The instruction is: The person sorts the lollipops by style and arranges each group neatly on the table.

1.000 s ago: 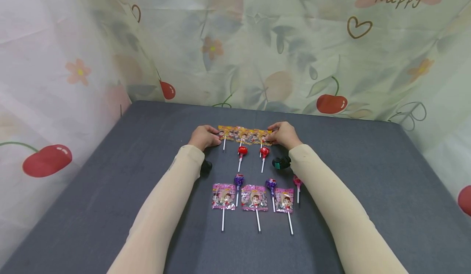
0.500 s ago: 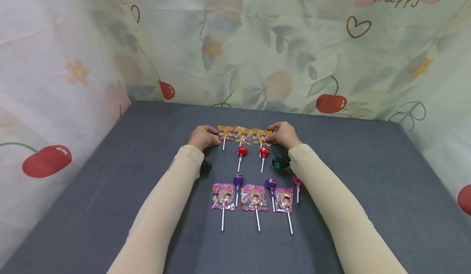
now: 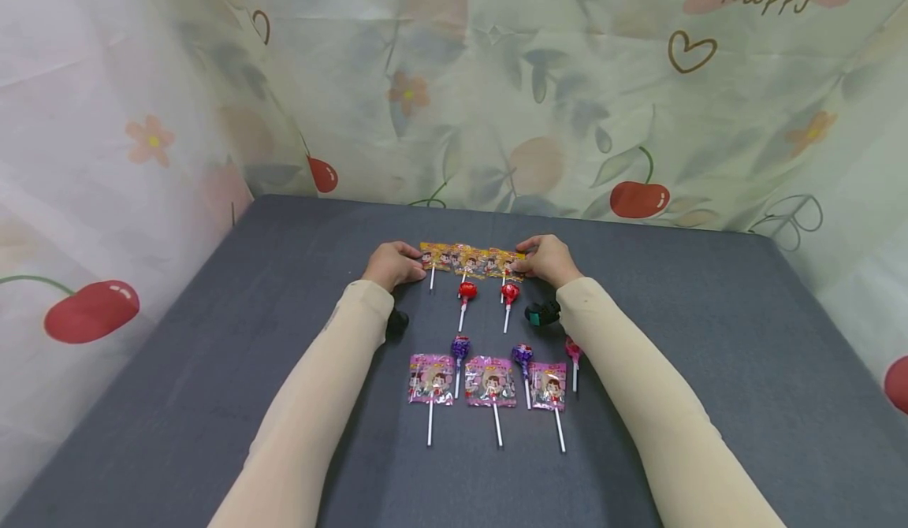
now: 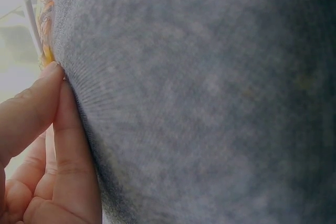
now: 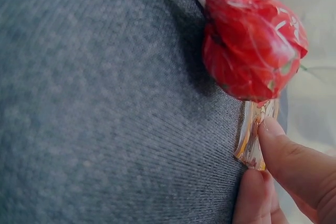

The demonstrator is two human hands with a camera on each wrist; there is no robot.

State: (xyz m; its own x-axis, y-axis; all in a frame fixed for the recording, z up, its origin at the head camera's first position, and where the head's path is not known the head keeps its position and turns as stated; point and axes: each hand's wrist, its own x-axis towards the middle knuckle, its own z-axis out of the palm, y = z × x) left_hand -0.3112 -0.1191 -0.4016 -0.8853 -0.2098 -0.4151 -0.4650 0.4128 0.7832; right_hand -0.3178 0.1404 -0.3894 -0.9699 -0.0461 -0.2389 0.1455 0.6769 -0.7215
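Note:
Three lollipops in flat yellow wrappers lie side by side near the far part of the table, edges overlapping, white sticks toward me. My left hand (image 3: 392, 265) pinches the outer edge of the left yellow-wrapped lollipop (image 3: 435, 255); in the left wrist view its thumb and forefinger tips meet at the wrapper (image 4: 46, 24). At the other end, my right hand (image 3: 549, 260) pinches the right yellow-wrapped lollipop (image 3: 502, 261), thumb on top of the wrapper. Between them sits the middle yellow-wrapped lollipop (image 3: 469, 259). A round red lollipop (image 5: 254, 51) looms close to the right wrist camera.
Two red lollipops, the left one (image 3: 467, 291) among them, lie just nearer than the yellow row. Closer still are purple lollipops (image 3: 460, 346), a pink lollipop (image 3: 573, 348) beside my right sleeve, and three pink-wrapped flat lollipops (image 3: 491, 381). Patterned cloth (image 3: 496, 118) hangs behind the grey table (image 3: 213, 339).

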